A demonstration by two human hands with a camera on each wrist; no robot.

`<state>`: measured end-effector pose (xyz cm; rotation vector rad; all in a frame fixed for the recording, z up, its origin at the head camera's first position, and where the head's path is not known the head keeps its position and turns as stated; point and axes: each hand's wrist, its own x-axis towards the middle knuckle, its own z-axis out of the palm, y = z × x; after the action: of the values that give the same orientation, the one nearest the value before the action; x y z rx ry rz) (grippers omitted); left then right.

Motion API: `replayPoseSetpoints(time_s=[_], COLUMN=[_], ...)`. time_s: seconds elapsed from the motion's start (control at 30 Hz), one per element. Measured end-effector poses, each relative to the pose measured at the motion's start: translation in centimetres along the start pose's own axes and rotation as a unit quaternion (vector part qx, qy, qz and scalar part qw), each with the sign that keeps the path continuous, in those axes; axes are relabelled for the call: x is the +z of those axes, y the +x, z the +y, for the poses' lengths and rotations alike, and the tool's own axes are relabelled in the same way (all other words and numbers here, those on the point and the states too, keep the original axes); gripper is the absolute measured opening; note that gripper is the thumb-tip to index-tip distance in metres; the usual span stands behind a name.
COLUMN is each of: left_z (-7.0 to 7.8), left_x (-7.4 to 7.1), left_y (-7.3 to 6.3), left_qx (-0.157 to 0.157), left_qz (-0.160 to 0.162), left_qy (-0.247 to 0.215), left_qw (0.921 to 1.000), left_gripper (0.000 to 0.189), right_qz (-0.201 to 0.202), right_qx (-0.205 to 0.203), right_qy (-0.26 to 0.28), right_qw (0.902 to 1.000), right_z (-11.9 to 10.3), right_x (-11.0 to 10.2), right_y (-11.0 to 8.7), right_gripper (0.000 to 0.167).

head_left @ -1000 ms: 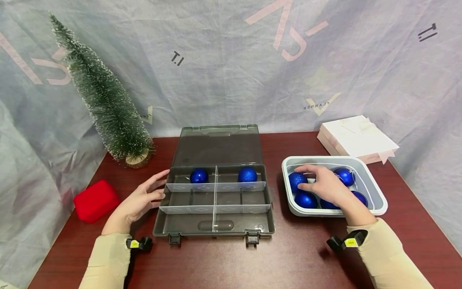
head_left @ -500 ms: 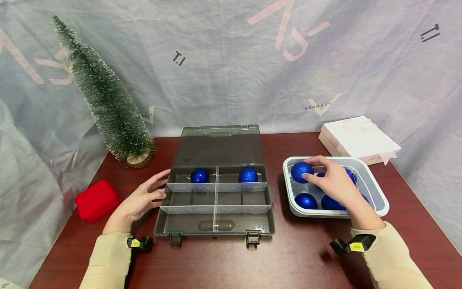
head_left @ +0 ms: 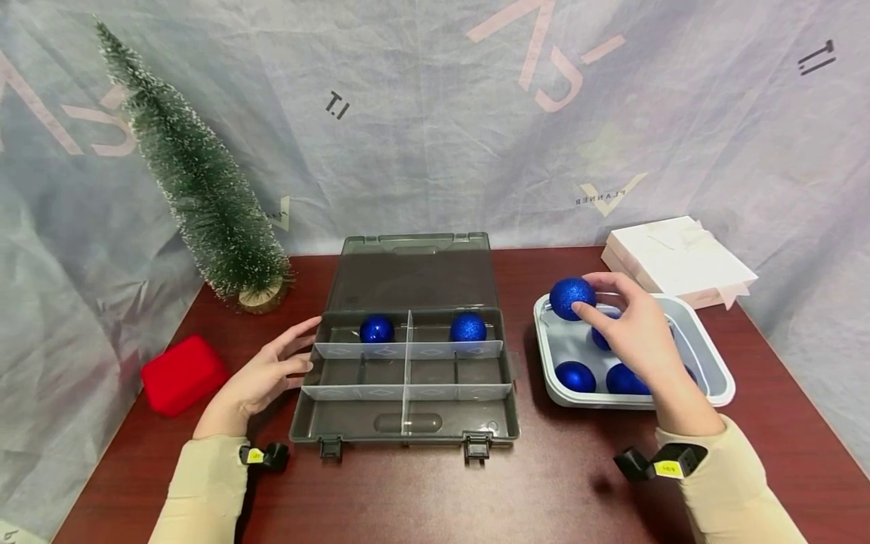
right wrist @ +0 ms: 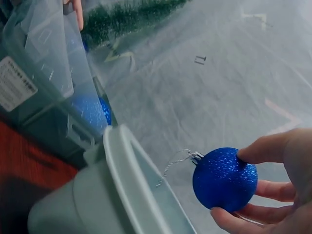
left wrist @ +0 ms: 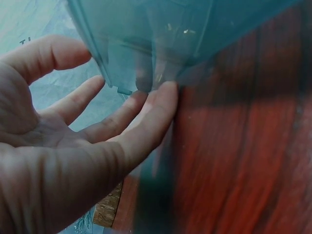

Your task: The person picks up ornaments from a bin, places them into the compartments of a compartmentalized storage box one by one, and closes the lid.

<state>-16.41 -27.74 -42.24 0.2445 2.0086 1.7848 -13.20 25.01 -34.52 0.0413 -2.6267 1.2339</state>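
Note:
My right hand (head_left: 635, 325) pinches a glittery blue Christmas bauble (head_left: 572, 299) over the left rim of the white tub (head_left: 714, 378). In the right wrist view the bauble (right wrist: 225, 179) shows a silver cap and a hanging string, with thumb and fingers on its sides. Several blue baubles (head_left: 575, 377) lie in the tub, some partly behind the hand. My left hand (head_left: 268, 374) rests its fingertips at the left side of a grey see-through divided box (head_left: 404, 415), its fingers only loosely bent. A shiny bauble (head_left: 377, 329) and a glittery bauble (head_left: 468, 327) sit in its two back compartments.
The box's lid (head_left: 414, 276) lies tipped back behind it. A frosted small Christmas tree (head_left: 204, 189) on a wooden base stands back left, with a red box (head_left: 183, 375) in front. A white gift box (head_left: 680, 257) is behind the tub, near the cloth backdrop.
My right hand has lifted the glittery bauble up from the tub's left side to above its rim. The left hand has stayed at the box.

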Motion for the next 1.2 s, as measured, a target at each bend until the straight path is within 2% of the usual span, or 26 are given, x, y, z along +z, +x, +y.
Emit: replayPoseSetpoints(time_s=[0.2, 0.5, 0.77, 1.2], left_z=[0.1, 0.1, 0.1, 0.0], left_x=[0.1, 0.1, 0.1, 0.1], left_y=[-0.1, -0.1, -0.1, -0.1], left_qx=[-0.004, -0.003, -0.002, -0.002], left_qz=[0.001, 0.001, 0.001, 0.001], left_qy=[-0.005, -0.008, -0.005, 0.000], left_qw=[1.0000, 1.0000, 1.0000, 1.0000], left_gripper=[0.076, 0.076, 0.075, 0.075], right_qz=[0.025, 0.015, -0.021, -0.094], right_qx=[-0.002, -0.035, -0.058, -0.069], right_qy=[0.036, 0.121, 0.168, 0.250], right_qw=[0.9990, 0.9920, 0.9838, 0.9613], right_z=[-1.4, -3.2, -5.5, -9.5], right_x=[0.8, 2.9, 5.3, 9.5], right_y=[0.2, 0.7, 1.0, 0.6], right_gripper=[0.045, 0.041, 0.041, 0.042])
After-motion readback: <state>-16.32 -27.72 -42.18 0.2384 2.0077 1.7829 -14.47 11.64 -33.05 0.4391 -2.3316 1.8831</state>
